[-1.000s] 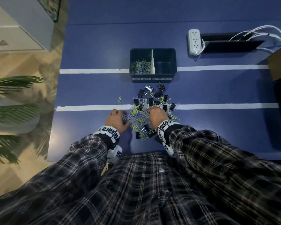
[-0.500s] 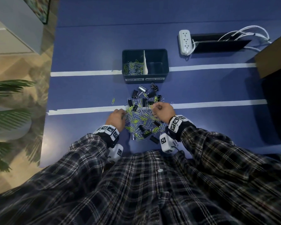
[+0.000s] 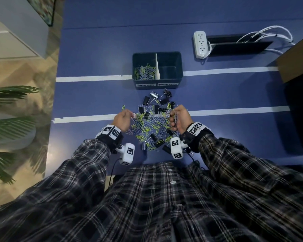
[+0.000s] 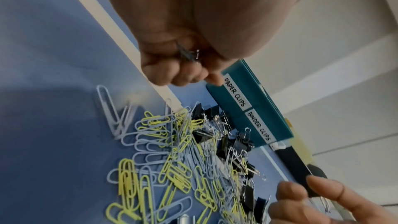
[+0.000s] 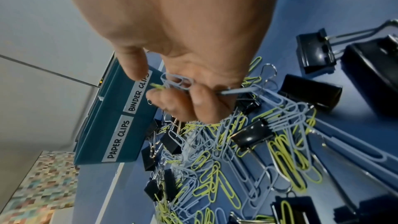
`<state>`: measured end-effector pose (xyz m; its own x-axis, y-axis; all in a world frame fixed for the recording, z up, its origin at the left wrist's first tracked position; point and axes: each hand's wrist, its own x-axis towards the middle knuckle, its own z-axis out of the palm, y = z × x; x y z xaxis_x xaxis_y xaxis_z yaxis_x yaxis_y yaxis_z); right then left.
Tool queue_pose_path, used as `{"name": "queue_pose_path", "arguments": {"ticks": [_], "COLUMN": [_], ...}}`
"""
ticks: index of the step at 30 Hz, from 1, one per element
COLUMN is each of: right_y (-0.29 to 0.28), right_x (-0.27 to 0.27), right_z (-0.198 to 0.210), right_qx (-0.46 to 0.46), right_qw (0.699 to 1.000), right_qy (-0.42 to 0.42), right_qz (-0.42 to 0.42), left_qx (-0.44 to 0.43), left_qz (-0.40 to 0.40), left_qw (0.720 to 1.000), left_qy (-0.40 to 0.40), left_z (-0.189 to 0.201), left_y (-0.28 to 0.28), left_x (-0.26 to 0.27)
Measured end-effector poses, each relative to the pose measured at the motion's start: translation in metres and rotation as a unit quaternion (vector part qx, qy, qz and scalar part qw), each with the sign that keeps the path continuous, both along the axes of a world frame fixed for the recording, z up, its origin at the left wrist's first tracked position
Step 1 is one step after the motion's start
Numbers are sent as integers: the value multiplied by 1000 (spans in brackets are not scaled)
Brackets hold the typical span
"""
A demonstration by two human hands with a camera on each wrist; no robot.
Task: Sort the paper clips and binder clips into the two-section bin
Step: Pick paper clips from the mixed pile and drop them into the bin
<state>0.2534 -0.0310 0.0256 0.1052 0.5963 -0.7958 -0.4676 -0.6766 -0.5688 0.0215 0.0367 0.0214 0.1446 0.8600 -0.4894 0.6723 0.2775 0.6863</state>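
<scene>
Yellow and pale-grey paper clips (image 3: 147, 126) lie tangled with black binder clips (image 3: 162, 102) on the blue table (image 3: 234, 91), near the two-section bin (image 3: 157, 84). Our right hand (image 3: 179, 117) is curled round a bunch of paper clips; our left hand (image 3: 122, 118) clutches a few too. We should lift slowly, shaking snagged binder clips loose, then drop into the left section. Counts: dozens of paper clips, roughly fifteen binder clips, one bin.

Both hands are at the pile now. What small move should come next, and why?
Probably carry the right hand to the bin and drop its paper clips into the left section, labelled PAPER CLIPS. The fingers already pinch several clips, and that section holds paper clips only.
</scene>
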Motion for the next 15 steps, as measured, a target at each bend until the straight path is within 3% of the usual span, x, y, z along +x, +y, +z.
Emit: {"name": "queue_pose_path", "arguments": {"ticks": [2,6,9,11,15], "right_y": [2,3,2,3,2], "right_x": [1,0,-2,-3,-10], "right_z": [0,-3,-3,-3,-3], "right_qx": [-24,-43,-21,4,61], "right_qw": [1000,996,981,929,762], "right_qy": [-11,-54,-142,-276,-490], "right_qz": [9,49,134,248,420], "left_qx": [9,-31,-40,-9,67], "left_qz": [13,-67,-104,-140,-233], "left_qw": [1000,993,989,984,953], "left_qy": [4,90,100,112,180], "left_z": [5,6,5,1,-5], "left_y": [3,4,-1,-4,-11], "left_x": [-2,-5,-4,-3,2]}}
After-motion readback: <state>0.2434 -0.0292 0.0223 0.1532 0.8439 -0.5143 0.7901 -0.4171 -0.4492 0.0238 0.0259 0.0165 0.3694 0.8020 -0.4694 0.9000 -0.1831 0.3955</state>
